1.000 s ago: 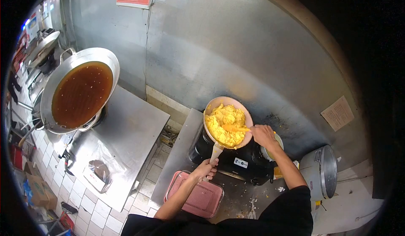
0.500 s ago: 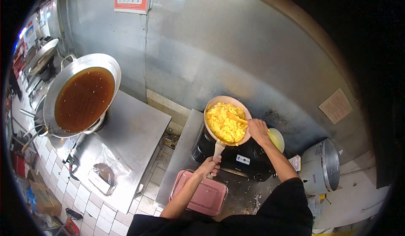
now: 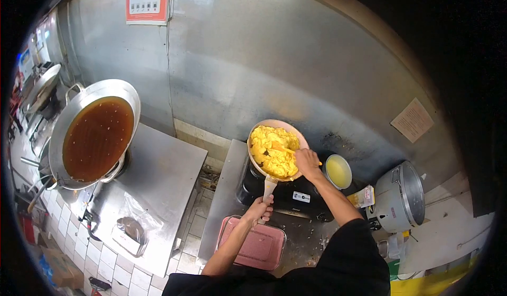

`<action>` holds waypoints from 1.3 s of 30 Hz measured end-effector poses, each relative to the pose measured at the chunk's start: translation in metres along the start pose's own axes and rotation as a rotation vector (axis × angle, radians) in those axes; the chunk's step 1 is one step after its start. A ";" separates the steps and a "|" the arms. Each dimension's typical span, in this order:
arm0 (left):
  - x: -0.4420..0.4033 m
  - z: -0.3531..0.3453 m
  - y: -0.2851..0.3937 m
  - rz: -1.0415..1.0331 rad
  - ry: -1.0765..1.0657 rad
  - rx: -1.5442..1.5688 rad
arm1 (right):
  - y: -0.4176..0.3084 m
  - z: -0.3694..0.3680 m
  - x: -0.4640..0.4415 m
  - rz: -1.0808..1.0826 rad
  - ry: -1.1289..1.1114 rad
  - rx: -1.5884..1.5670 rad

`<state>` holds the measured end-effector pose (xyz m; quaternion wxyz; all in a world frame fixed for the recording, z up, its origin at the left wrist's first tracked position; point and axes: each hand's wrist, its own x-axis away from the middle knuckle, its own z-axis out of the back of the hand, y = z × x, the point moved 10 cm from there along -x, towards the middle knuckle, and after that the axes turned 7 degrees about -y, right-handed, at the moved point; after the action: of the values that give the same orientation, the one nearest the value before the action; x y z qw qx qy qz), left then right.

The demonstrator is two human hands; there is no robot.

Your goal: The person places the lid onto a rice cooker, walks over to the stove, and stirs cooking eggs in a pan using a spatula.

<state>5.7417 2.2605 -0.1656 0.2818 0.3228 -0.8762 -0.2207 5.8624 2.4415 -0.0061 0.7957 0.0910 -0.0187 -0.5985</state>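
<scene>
A frying pan (image 3: 302,137) full of yellow scrambled eggs (image 3: 273,139) sits over a black gas stove (image 3: 288,201). My left hand (image 3: 259,209) is closed around the pan's pale handle (image 3: 269,188), below the pan. At the pan's right rim, my right hand (image 3: 307,163) grips an orange spatula (image 3: 285,149), whose front end is in the eggs. The tip of that spatula is partly hidden among the eggs. Just right of my right hand stands a bowl (image 3: 338,172) with pale yellow liquid.
A large wok (image 3: 122,88) of brown liquid stands at the left, above a steel table (image 3: 168,161). Below the stove lies a pink lidded container (image 3: 253,246). A big metal pot (image 3: 397,203) is on the right, and a steel wall (image 3: 253,58) rises behind.
My right hand and the spatula have stirred the eggs, which now lie in larger heaps with a dark gap near the spatula. The whole view has shifted slightly, showing more of the bowl.
</scene>
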 end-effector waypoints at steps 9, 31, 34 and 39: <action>0.003 -0.003 -0.001 -0.013 -0.034 0.038 | -0.005 0.047 0.021 -0.018 -0.112 0.132; 0.000 -0.003 0.000 0.007 -0.038 0.100 | -0.043 0.072 -0.034 0.232 -0.146 0.237; 0.006 -0.004 0.004 0.015 -0.013 0.079 | -0.029 0.092 -0.033 0.138 -0.165 0.168; 0.006 -0.004 0.003 0.030 -0.011 0.076 | -0.020 0.111 -0.022 0.022 -0.212 0.052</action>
<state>5.7394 2.2579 -0.1583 0.2678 0.3188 -0.8902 -0.1848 5.8217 2.4437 0.1012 0.7931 0.0475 -0.1192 -0.5954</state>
